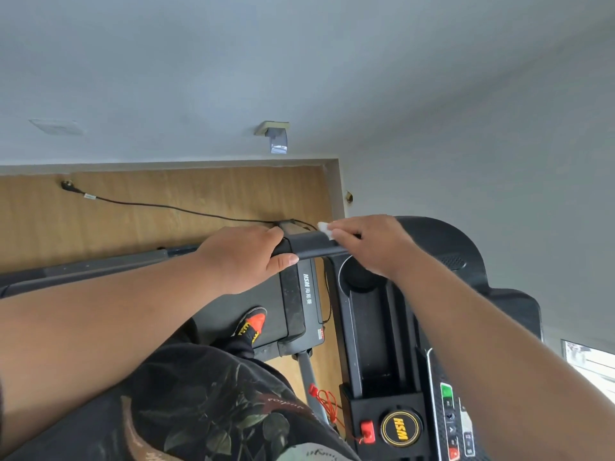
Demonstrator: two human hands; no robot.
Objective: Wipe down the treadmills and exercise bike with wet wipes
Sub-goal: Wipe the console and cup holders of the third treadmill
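Note:
I stand on a black treadmill whose console (392, 361) fills the lower right. Its black handrail (312, 249) runs across the middle of the view. My left hand (243, 257) grips the handrail's left end, fingers over the top and thumb underneath. My right hand (369, 242) holds a white wet wipe (325, 228) against the handrail just right of the left hand; only a small corner of the wipe shows beyond the fingers.
The treadmill belt and motor cover (296, 304) lie below, with my orange-and-black shoe (253, 324) on the belt. A black power cable (166, 207) runs over the wooden floor (133, 211) to a plug. A red safety cord (327, 404) hangs by the console. Grey walls surround.

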